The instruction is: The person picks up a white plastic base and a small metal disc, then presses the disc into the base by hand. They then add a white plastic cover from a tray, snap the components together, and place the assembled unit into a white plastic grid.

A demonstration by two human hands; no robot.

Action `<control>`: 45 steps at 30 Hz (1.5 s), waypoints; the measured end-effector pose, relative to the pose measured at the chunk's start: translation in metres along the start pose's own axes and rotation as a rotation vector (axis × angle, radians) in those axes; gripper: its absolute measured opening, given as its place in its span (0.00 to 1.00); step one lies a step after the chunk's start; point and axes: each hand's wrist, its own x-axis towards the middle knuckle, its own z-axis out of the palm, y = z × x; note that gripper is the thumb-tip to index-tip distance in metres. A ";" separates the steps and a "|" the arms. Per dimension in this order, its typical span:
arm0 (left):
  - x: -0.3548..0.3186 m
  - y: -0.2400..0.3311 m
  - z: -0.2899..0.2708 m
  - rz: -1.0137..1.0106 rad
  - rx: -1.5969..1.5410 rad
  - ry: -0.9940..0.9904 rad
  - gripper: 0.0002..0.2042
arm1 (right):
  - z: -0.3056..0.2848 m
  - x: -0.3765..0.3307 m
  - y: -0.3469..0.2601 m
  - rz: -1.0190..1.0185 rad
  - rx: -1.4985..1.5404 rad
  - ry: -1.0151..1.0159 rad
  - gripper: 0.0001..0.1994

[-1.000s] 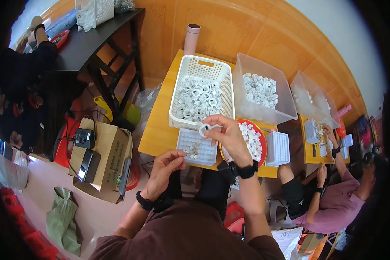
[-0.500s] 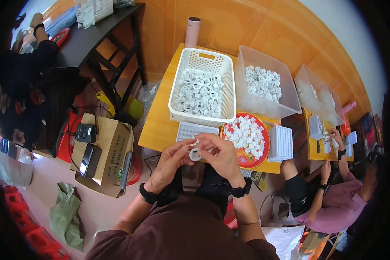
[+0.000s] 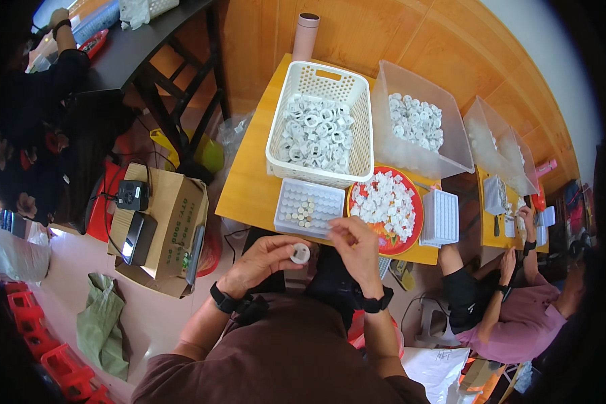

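Note:
My left hand [image 3: 261, 264] pinches a small round white plastic part [image 3: 300, 254] with a hole in its middle, held above my lap. To its right, my right hand [image 3: 357, 246] is apart from that part, its fingers loosely bent and a little spread, somewhat blurred; I see nothing in them. Its fingertips are by the near right corner of a white compartment tray [image 3: 320, 195]. Several small round pale pieces [image 3: 305, 213] lie in that tray. Beside the right hand is a red plate [image 3: 417, 229] heaped with small white plastic pieces [image 3: 386, 202].
A white perforated basket [image 3: 296, 75] of ring-like white parts stands behind the tray. To the right are a clear bin [image 3: 444, 158] of similar parts and a stack of trays [image 3: 441, 212]. A pink flask [image 3: 306, 37] stands behind. A co-worker [image 3: 518, 313] sits right; another person is left.
My hands have come apart: the right moved right, toward the tray and plate, while the left keeps the round white part. The tray with pale pieces now shows in full.

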 end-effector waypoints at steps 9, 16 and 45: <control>-0.008 0.014 -0.021 0.166 -0.067 0.067 0.15 | 0.034 0.024 0.020 -0.080 -0.218 0.146 0.04; -0.008 0.015 -0.015 0.178 -0.105 0.119 0.14 | 0.052 0.042 0.025 -0.084 -0.410 0.148 0.04; 0.013 0.008 0.011 0.161 0.010 0.117 0.11 | 0.041 -0.011 -0.012 -0.453 -0.263 0.284 0.09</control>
